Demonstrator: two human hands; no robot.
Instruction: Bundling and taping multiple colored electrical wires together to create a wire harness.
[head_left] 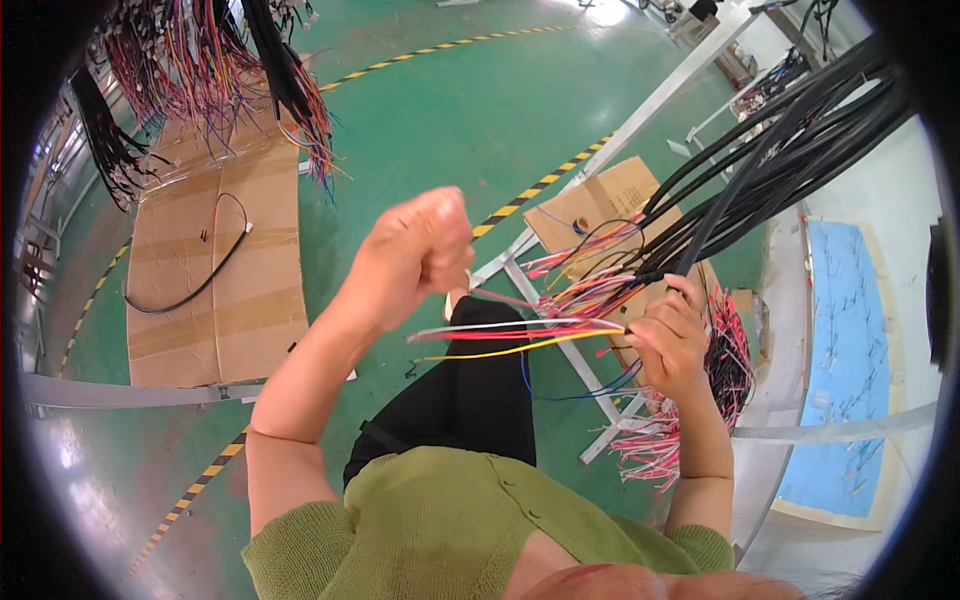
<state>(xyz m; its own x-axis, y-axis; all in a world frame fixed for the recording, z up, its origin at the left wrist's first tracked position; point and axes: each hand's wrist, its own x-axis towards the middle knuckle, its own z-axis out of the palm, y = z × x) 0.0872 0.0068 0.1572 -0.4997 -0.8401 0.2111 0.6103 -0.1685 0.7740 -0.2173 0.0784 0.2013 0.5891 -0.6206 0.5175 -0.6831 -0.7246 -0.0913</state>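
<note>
My right hand (670, 340) is closed around the end of a black-sheathed cable (708, 235). Loose white, red and yellow wires (520, 335) fan out leftward from that grip, across my dark trousers. A blue wire (575, 397) loops below them. My left hand (425, 240) is raised in a closed fist, left of the wires. One pinkish wire (505, 299) runs up to the lower edge of this fist; the fingertips are partly hidden. Beside my right hand, more stripped cable ends (590, 295) spread red, white and purple wires over cardboard.
Thick black cables (820, 120) hang over a white metal frame (660, 95) at right. Red-and-white wire ends (650, 440) dangle below. At left, cardboard (255, 270) carries a short black cable (190, 295), with wire bundles (200, 70) hanging above. A blue board (840, 360) stands far right.
</note>
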